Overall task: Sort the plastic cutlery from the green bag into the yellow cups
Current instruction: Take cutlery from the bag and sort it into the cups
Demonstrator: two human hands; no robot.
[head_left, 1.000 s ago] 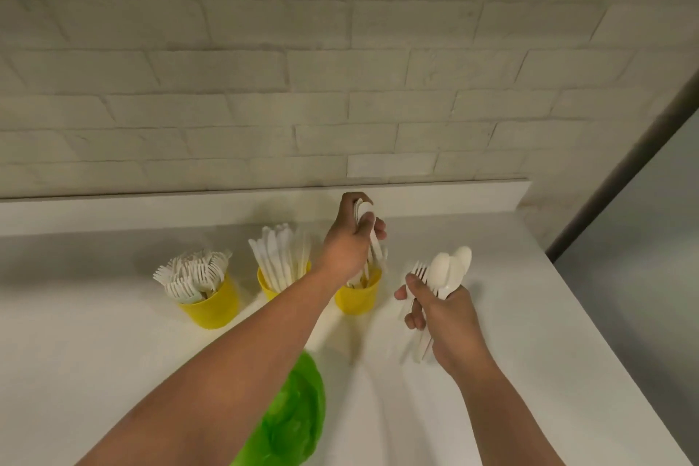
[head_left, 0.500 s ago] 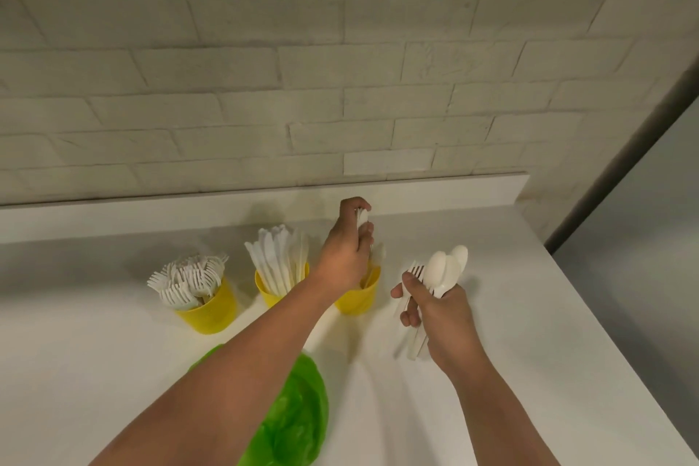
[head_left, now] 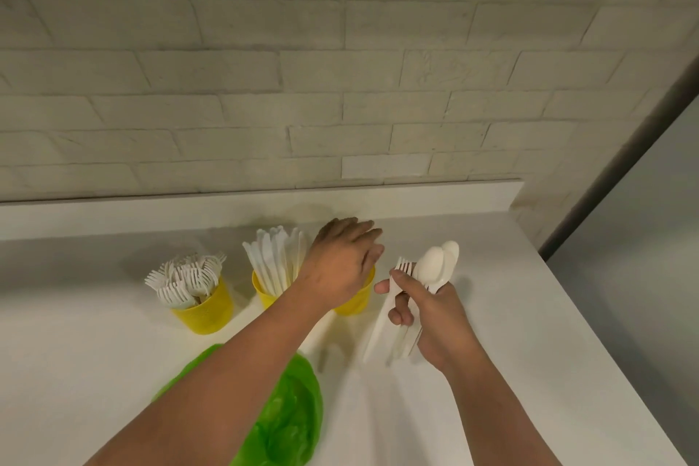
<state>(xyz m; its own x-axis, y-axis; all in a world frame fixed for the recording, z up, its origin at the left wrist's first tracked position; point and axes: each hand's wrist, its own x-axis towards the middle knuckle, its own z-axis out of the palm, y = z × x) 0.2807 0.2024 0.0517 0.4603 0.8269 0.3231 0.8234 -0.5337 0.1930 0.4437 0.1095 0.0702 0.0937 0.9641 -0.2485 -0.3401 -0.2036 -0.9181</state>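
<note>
We log the left hand (head_left: 340, 269) over the rightmost yellow cup (head_left: 357, 301), fingers loosely straight, holding nothing. The right hand (head_left: 435, 318) grips the cutlery bundle (head_left: 435, 265) of spoons, fork and knife, just beside that cup. The fork cup (head_left: 204, 310) and knife cup (head_left: 264, 293) stand to its left. The green bag (head_left: 287, 424) lies on the desk (head_left: 510, 314).

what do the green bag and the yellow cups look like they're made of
Green bag: thin glossy plastic film, likely; it lies crumpled, translucent, with shiny highlights. Yellow cups: opaque and fairly matte, probably plastic or coated paper; the look leaves it open.
</note>
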